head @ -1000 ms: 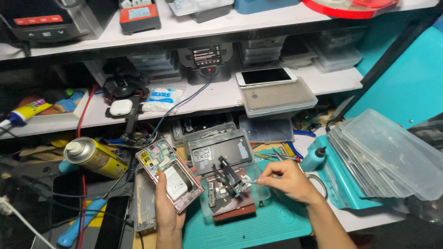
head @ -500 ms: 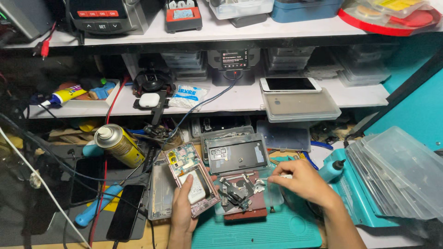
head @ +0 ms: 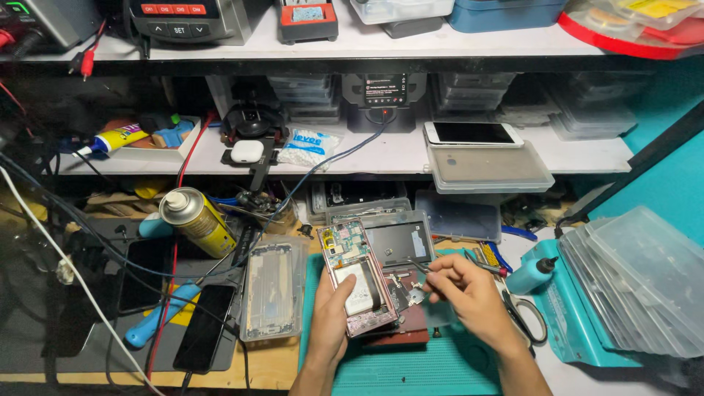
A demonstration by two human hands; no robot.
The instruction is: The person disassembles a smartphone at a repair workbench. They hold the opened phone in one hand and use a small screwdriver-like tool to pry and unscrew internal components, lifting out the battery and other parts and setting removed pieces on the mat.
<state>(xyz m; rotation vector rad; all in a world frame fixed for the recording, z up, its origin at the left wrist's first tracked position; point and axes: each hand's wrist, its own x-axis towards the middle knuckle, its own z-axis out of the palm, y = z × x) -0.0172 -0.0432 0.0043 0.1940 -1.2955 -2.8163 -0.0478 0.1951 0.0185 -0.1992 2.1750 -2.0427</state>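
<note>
The left hand (head: 331, 315) clasps the opened phone (head: 357, 277) tilted up, exposing its insides to the tweezers (head: 419, 267) pinched in the right hand (head: 469, 293).

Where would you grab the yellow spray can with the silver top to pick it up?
Grip the yellow spray can with the silver top around its round middle, coming from above and the right. It lies tilted, its top pointing up and left, with cables and the blue-handled tool crowding its left side. The smooth sides fit a wrapping hand best.
</note>
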